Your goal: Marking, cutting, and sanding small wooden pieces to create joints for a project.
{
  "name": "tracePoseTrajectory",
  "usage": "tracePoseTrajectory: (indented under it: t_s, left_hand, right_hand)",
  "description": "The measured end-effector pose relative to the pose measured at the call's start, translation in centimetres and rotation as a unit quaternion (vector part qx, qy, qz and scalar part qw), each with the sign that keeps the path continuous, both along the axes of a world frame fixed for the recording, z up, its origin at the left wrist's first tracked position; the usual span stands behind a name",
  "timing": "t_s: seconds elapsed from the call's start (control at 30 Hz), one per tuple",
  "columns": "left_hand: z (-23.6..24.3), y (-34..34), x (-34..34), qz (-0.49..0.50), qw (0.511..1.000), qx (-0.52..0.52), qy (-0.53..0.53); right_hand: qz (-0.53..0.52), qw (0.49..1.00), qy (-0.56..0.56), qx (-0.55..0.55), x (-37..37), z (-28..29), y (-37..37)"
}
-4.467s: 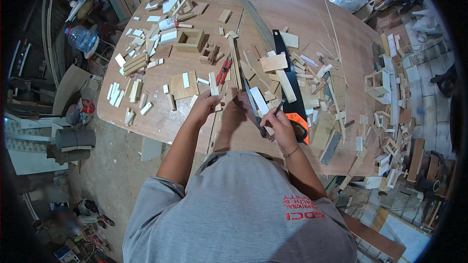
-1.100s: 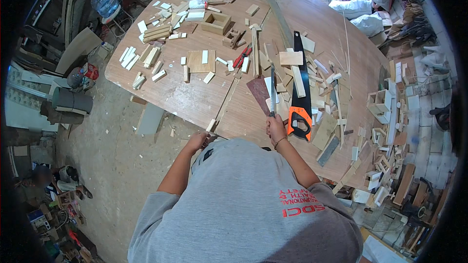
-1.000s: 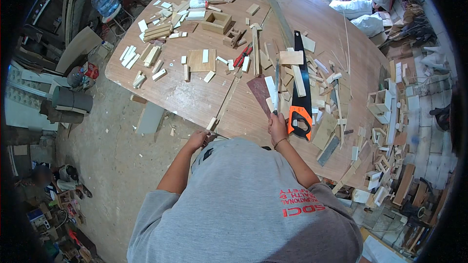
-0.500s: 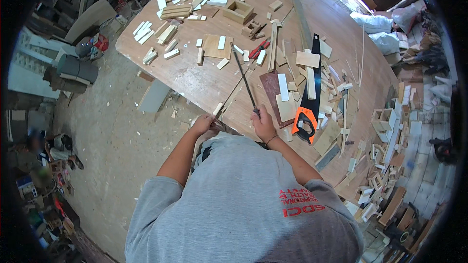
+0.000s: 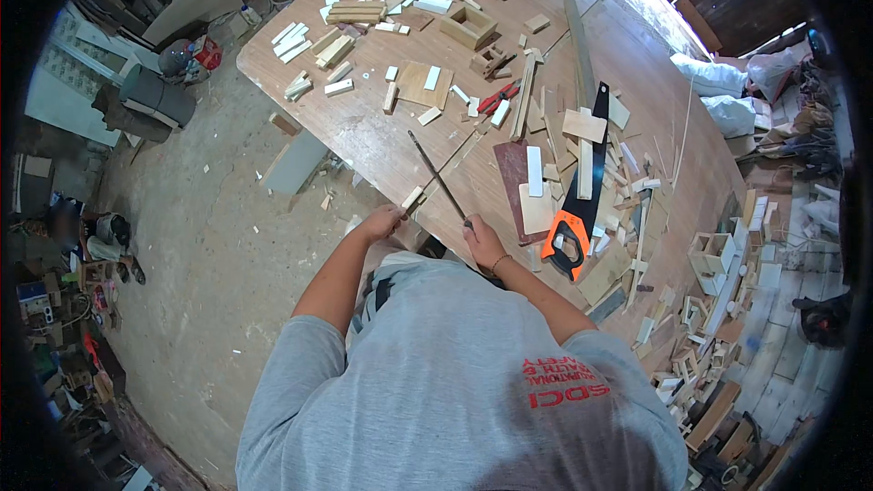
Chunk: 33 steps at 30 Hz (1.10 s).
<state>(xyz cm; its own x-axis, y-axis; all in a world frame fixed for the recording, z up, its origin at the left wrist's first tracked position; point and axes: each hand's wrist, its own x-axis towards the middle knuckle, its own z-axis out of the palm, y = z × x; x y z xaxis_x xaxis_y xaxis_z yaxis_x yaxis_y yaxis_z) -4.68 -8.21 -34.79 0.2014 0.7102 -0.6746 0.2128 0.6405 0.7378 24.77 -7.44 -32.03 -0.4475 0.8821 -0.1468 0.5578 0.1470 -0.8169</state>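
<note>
At the table's near edge, my left hand is closed around a small pale wooden block, which pokes out past the fingers. My right hand grips the handle end of a long, thin, dark file. The file slants up and leftward over the tabletop, passing just right of the block; whether the two touch I cannot tell. Right of that hand lies a handsaw with an orange and black handle, scrap wood resting over its blade. A dark red sheet and a white strip lie beside it.
The wooden table carries many offcuts, an open wooden box and red-handled pliers. Scrap wood crowds its right side. A grey board leans below the left edge. Another person is at the far left; white sacks lie far right.
The file has swung leftward and its tip has come nearer to me. My left hand still holds the block at the table edge. The whole view has shifted slightly.
</note>
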Motion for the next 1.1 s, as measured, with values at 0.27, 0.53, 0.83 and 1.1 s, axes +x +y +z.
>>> tracePoseTrajectory:
  t_s: [0.27, 0.53, 0.83, 1.1]
  left_hand:
    - [1.3, 0.3, 0.4, -0.026, 0.999, -0.037, 0.031]
    - [-1.0, -1.4, 1.9, 0.056, 0.972, 0.17, 0.151]
    - [1.1, -2.2, 1.4, 0.096, 0.993, -0.011, 0.069]
    - [1.7, -3.0, 1.4, 0.113, 0.992, -0.046, -0.014]
  right_hand:
    - [-0.025, 0.999, 0.031, -0.011, 0.6, -0.4, -0.8]
    - [-0.03, 0.997, 0.033, -0.063, 0.3, 0.0, 0.3]
    - [0.062, 0.997, -0.013, -0.051, -0.3, 0.8, 0.0]
    - [0.04, 0.996, 0.048, -0.068, -3.2, 3.0, 2.7]
